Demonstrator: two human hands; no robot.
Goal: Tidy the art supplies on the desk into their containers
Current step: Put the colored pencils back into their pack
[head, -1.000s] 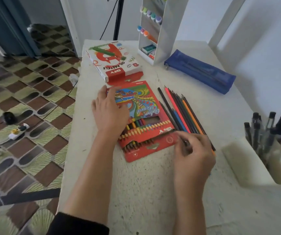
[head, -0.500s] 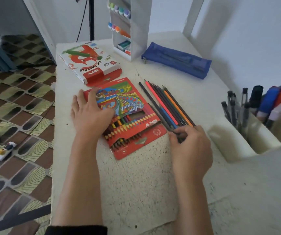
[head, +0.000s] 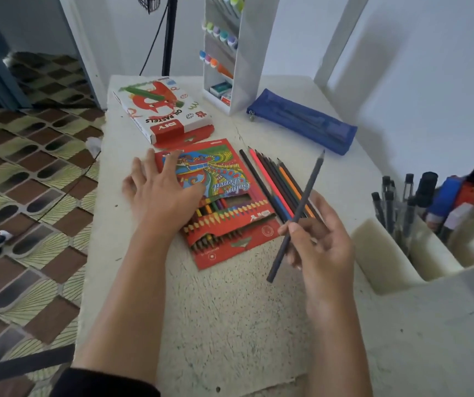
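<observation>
One grey pencil (head: 305, 196) in the right hand (head: 321, 247) slants tip away-right.

grey pencil (head: 306, 193) aloft and tilted, loose pencils (head: 270, 179) beside red pencil box (head: 230, 179), flap open

The counter (head: 230, 310) looks rough and speckled (coarse, matt, like plaster), the pencil box (head: 221, 179) and oil pastels box (head: 161, 110) are printed card with a slight sheen, the blue pencil case (head: 301, 120) is matt cloth, and the grey pencil (head: 301, 213) has a dull coat.
</observation>
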